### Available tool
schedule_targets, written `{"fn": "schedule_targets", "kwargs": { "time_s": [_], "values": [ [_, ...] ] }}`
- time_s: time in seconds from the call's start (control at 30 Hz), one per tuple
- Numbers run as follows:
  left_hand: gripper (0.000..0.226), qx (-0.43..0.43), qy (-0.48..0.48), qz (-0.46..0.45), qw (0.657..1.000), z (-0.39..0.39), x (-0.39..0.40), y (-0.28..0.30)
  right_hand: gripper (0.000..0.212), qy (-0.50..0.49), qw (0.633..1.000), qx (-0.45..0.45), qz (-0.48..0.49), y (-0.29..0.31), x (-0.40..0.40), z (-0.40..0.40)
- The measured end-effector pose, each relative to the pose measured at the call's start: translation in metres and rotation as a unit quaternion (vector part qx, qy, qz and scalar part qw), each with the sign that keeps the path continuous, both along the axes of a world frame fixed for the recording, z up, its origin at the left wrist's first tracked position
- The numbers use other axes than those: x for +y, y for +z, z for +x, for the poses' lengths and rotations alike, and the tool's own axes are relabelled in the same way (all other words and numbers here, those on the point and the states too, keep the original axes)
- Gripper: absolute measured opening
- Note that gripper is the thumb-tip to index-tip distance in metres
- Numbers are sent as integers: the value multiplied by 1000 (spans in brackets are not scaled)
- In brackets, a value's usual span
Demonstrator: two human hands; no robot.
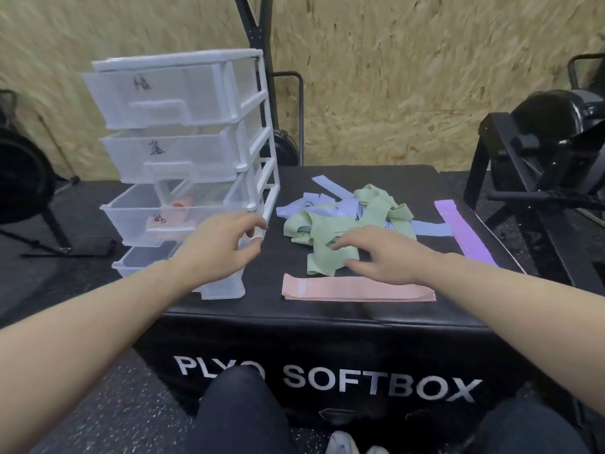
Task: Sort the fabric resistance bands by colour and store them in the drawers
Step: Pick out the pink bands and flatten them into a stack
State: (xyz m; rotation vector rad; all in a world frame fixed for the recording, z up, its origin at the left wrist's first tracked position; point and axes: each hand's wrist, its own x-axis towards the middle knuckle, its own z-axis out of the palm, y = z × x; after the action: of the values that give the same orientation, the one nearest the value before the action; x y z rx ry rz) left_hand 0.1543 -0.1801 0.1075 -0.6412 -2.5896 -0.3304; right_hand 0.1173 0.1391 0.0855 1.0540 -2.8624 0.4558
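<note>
One black soft box (327, 329) stands before a chipboard wall (409, 77).

Both arms reach forward, left grip (226, 239) loosely curled, right grip (376, 253) seemingly spread, palm down.

drawer unit (183, 93): my translucent, smooth plastic
bands (343, 221): matt woven cloth under my fingers
box (327, 326): black, faintly glossy vinyl
wall (425, 77): rough chipboard
</note>
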Motion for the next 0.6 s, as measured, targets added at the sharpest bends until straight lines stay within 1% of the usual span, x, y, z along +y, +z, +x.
{"fn": "schedule_targets", "kwargs": {
  "time_s": [0.07, 0.1, 0.27, 0.33, 0.4, 0.5, 0.6],
  "values": [
    [28, 28, 21, -24, 999, 2, -20, 12, 33, 21, 1000, 8, -6, 13, -22, -2],
    [32, 28, 37, -35, 998, 2, -31, 17, 32, 30, 999, 10, -11, 20, -32, -3],
    [55, -6, 130, -46, 990, -7, -85, 37, 31, 75, 997, 32, -18, 52, -81, -12],
    [65, -50, 158, -45, 985, -14, -101, 46, 33, 78, 996, 40, -11, 61, -97, -17],
    [69, -130, 163, -45, 977, -21, -112, 55, 34, 90, 995, 36, -8, 69, -112, -24],
    [54, -243, 170, -58, 953, -36, -125, 66, 37, 113, 993, 30, 7, 81, -132, -33],
    [51, -299, 181, -121, 929, -57, -133, 70, 45, 122, 992, 21, 21, 88, -148, -43]
  ]
}}
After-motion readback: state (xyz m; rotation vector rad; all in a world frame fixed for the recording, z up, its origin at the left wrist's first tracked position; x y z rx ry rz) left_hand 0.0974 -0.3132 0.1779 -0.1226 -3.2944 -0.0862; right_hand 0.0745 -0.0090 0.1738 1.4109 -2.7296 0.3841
